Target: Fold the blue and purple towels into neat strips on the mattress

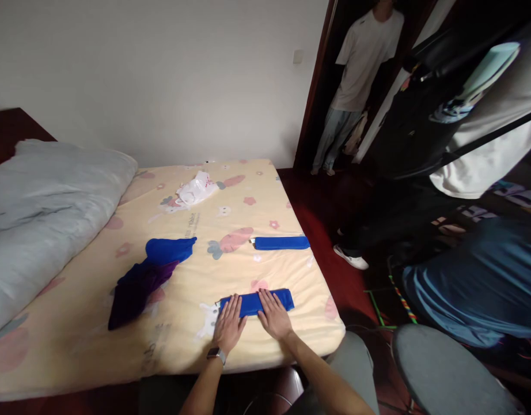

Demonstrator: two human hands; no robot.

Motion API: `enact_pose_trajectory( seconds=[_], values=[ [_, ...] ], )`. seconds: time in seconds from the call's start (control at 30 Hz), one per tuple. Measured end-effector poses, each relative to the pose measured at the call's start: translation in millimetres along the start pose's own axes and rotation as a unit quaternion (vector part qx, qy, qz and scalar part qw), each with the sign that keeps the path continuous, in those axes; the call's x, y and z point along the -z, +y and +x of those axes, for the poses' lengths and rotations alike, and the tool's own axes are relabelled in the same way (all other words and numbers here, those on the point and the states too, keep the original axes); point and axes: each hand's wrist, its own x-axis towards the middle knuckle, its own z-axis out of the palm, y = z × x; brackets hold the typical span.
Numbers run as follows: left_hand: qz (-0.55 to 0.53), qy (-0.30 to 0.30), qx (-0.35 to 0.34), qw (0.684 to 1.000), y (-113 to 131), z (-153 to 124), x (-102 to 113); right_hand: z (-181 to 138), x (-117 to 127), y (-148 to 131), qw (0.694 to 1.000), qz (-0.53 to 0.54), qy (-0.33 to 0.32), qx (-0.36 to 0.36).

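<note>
A blue cloth folded into a long strip (249, 304) lies near the bed's front edge. My left hand (230, 323), with a watch (216, 354) on its wrist, rests flat on the strip's left part. Fingers stretched out, my right hand (274, 314) presses on it right of the middle. Farther back lies a second folded blue cloth (283, 243), a small pale tag at its left end. To the left are a crumpled blue cloth (168, 250) and a dark purple cloth (140, 291), partly overlapping.
The bed (265, 216) has a yellow printed sheet. A white plastic bag (197, 189) lies toward the back, a grey quilt (53, 196) at the left. One person (367, 57) stands in the doorway; another in dark trousers (378, 202) is at right. A grey stool (451, 369) stands front right.
</note>
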Motion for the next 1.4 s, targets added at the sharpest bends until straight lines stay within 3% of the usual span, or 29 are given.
enact_pose_trajectory(
  seconds=[0.13,0.37,0.63,0.73,0.83,0.93,1.1,1.23,1.4],
  values=[
    [-0.038,0.001,0.040,0.998,-25.5,-16.5,10.1,-23.0,19.2,43.2,1.000,0.004,-0.005,-0.025],
    [-0.051,0.001,0.043,0.998,-32.5,-21.1,13.9,-53.0,31.6,82.3,0.999,-0.009,-0.036,-0.040],
    [-0.066,-0.021,-0.002,0.998,-44.4,-18.4,27.3,-40.2,46.3,82.3,0.999,-0.031,-0.014,-0.003],
    [-0.088,-0.017,0.020,0.996,-41.5,-13.5,31.1,-32.1,52.9,78.2,1.000,0.008,-0.013,0.002],
    [-0.154,0.018,0.070,0.985,-38.8,-5.1,38.9,-22.8,64.9,77.1,0.993,0.112,0.003,-0.041],
    [-0.290,0.071,0.147,0.943,-38.1,5.8,49.3,-12.7,81.0,77.7,0.952,0.280,0.024,-0.121],
    [-0.506,0.097,0.315,0.797,-32.7,28.7,55.5,-2.5,100.4,87.6,0.833,0.469,0.035,-0.292],
    [-0.529,0.072,0.339,0.775,-22.5,68.2,43.1,4.4,105.0,115.7,0.778,0.489,0.051,-0.390],
    [-0.543,0.081,0.317,0.773,-9.4,167.5,14.4,31.2,108.2,178.6,0.776,0.442,0.093,-0.440]
  ],
)
